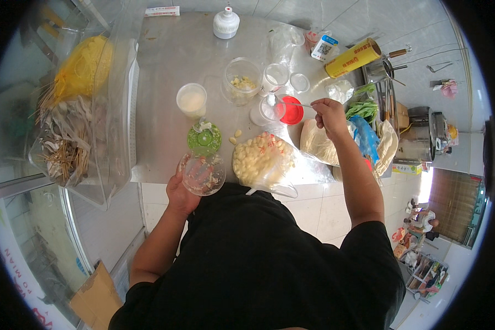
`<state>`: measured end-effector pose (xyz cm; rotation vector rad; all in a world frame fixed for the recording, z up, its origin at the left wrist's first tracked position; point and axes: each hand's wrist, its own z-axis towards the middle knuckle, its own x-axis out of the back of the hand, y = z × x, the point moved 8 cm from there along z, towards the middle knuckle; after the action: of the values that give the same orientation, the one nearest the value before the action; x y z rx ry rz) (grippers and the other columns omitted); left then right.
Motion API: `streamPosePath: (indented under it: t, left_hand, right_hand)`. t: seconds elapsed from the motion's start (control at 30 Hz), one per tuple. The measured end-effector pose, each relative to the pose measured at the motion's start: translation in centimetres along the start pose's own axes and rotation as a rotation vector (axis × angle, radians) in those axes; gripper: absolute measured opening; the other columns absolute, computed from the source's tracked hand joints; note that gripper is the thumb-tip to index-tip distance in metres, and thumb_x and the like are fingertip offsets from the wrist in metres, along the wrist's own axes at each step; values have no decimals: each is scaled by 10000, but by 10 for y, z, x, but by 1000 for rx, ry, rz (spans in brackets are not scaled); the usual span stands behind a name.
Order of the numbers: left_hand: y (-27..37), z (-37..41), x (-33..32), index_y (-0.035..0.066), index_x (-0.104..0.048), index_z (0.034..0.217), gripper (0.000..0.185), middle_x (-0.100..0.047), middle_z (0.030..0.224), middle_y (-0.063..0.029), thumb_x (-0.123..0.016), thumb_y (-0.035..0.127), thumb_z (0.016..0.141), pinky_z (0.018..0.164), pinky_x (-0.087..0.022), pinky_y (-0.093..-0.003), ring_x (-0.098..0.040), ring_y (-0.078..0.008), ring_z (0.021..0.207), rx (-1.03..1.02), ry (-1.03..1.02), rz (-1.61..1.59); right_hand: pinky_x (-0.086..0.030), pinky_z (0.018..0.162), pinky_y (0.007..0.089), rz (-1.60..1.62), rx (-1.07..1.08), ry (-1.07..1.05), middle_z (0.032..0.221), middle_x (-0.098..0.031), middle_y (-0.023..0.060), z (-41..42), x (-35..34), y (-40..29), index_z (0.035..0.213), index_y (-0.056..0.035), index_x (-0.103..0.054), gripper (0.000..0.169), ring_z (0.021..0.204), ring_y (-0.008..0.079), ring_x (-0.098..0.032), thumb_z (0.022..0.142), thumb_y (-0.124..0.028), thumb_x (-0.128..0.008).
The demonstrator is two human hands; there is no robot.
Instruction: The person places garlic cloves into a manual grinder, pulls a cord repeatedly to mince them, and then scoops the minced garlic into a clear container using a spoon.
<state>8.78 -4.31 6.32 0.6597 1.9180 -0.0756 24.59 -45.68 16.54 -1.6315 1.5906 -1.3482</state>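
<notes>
My left hand [181,187] grips a clear plastic bowl [204,175], tilted, with chopped bits clinging to its wall. Just beyond it lies a green chopper lid [204,140] with a blade piece and scraps on top. My right hand [329,115] pinches the handle of a thin spoon [299,104]. White powder sits heaped on the spoon's tip, above a clear jar [264,113] that holds white contents. A red lid [291,110] rests beside this jar. Between my hands is a clear bag of peeled garlic cloves [262,159], with a few loose cloves [235,137] at its side.
A clear tub with chopped garlic [243,82], a cup of pale contents [191,100] and another clear jar [275,76] stand on the metal table [169,49]. At left are bins of skewers [66,156]. A yellow film roll [352,57] and leafy greens [363,108] lie at right.
</notes>
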Motion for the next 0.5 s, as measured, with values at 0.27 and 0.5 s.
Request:
streamPosePath:
  t: [0.27,0.5]
  left_hand:
    - [2,-3,-3,251,-379,1450,736,-386,1490,-142,-685,391,795,1033,-393,-623,-404,-443,1342,-15,-7,-12]
    - [5,-11,2,257,-365,1456,735,-368,1517,-144,-672,396,803,1055,-371,-610,-373,-447,1376,-47,14,-23]
  right_hand:
    - [-496,577,376,-423,504,185,732,-686,151,20,-48,-64,951,4,-716,185,609,271,-652,873,-134,-619]
    - [-540,736,383,-1029,1120,118,890,-582,103,7,-146,-57,994,-76,-630,167,861,291,-623,835,-65,-582]
